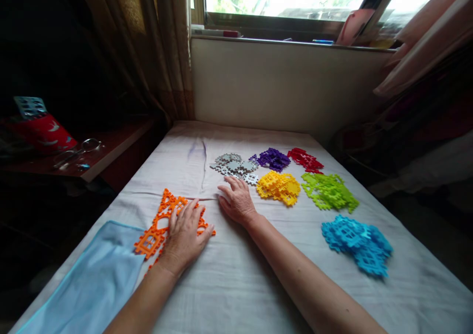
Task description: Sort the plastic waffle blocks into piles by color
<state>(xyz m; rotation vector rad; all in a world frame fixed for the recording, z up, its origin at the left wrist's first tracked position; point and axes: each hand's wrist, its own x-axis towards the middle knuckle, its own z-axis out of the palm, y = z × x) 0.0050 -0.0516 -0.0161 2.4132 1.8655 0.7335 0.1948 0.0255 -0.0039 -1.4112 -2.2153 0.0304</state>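
My left hand (185, 233) lies with spread fingers over a group of orange interlocking plastic pieces (150, 244), covering part of them. Squares with window cut-outs and a triangle show among the orange ones. My right hand (237, 202) rests near the middle of the sheet, fingers apart, at the near edge of the grey interlocking pieces (233, 164). Whether its fingertips touch a grey piece I cannot tell. Just right of that hand is a pile of yellow pieces (279, 187).
Further piles are purple (274, 159), red (305, 160), lime green (328, 191) and blue (356, 243). A light blue cloth (99, 280) lies at the left on the white sheet (229, 280). Glasses (79, 149) and a red container (44, 132) stand on a side shelf.
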